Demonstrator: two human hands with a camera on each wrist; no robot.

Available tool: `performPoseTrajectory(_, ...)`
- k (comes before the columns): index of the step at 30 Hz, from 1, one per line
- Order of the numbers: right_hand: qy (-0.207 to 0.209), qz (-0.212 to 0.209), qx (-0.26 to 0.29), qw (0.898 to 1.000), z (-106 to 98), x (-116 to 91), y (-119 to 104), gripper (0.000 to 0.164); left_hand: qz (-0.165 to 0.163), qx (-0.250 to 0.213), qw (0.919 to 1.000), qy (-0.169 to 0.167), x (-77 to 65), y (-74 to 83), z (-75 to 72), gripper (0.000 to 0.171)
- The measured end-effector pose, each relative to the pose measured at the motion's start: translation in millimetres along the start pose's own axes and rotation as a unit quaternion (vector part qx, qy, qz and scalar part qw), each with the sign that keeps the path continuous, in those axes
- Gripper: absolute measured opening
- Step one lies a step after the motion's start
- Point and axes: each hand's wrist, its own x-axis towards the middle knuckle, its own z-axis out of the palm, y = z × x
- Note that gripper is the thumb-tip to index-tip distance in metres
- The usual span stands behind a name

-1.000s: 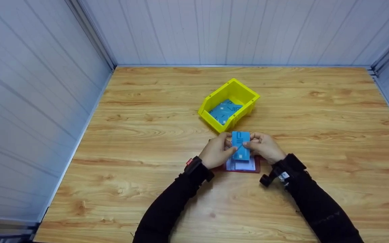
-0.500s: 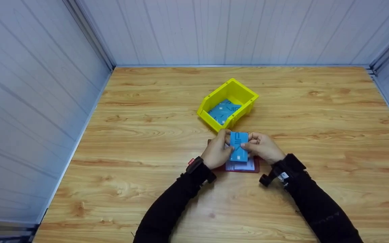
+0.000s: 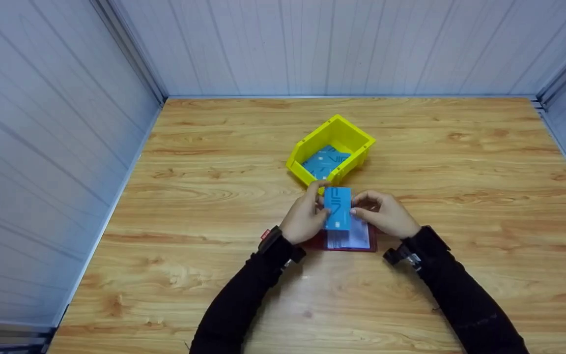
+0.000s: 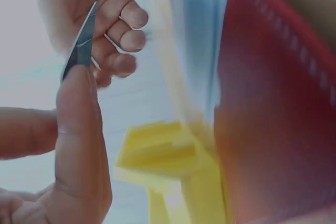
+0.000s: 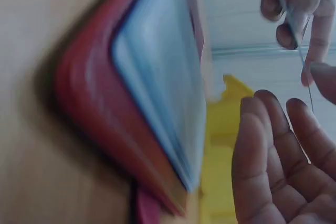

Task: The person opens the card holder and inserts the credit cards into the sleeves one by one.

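Observation:
My left hand [image 3: 306,216] pinches a blue card [image 3: 338,208] marked VIP near its left edge, fingers behind it and thumb in front. The card stands tilted above an opened red card holder [image 3: 372,241] with clear sleeves, which lies on the table. At the card's right edge is my right hand [image 3: 386,212], thumb and forefinger apart with the edge by their tips. In the right wrist view, the card [image 5: 297,43] shows edge-on, and the right hand's fingers [image 5: 252,166] look loosely bent. Part of the holder is hidden beneath the hands and card.
Just beyond the hands stands a yellow bin [image 3: 361,147] with several blue cards [image 3: 325,160] inside. The wooden table [image 3: 204,196] meets pale panel walls [image 3: 263,49] at the back and sides.
The blue card has moved left and slightly away from me with my left hand. My right thumb, earlier over the card's face, is now at its right edge. More of the holder shows.

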Motion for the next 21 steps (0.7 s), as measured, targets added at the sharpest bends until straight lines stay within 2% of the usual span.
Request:
performPoseTrajectory(2, 0.005, -0.024, -0.07, 0.997, -2, -2, -3, 0.032, -0.004, 0.0, 1.0, 0.0, -1.3, -1.3, -4.5, 0.055)
performPoseTrajectory(4, -0.001, -0.041, -0.146, 0.988, -5, -4, -5, 0.038, -0.009, 0.002, 1.0, -0.001, -2.1, -3.1, -8.4, 0.053)
performPoseTrajectory(7, -0.027, -0.06, -0.246, 0.967, -7, -7, -7, 0.051, -0.018, 0.007, 0.9998, -0.003, -2.0, -5.9, -12.0, 0.051)
performPoseTrajectory(9, -0.046, -0.067, -0.294, 0.952, -6, -7, -7, 0.059, -0.025, 0.012, 0.9996, -0.006, -1.7, -7.2, -13.4, 0.05)
performPoseTrajectory(11, -0.059, -0.073, -0.322, 0.942, -5, -8, -7, 0.065, -0.035, 0.016, 0.9992, -0.011, -1.2, -8.1, -14.1, 0.05)
performPoseTrajectory(14, -0.07, -0.066, -0.344, 0.934, -2, -8, -7, 0.072, -0.054, 0.021, 0.9981, -0.02, -0.7, -9.1, -14.5, 0.051)
performPoseTrajectory(21, -0.079, -0.012, -0.363, 0.928, 2, -9, -9, 0.075, -0.086, 0.047, 0.9946, -0.034, 1.2, -13.1, -12.6, 0.05)
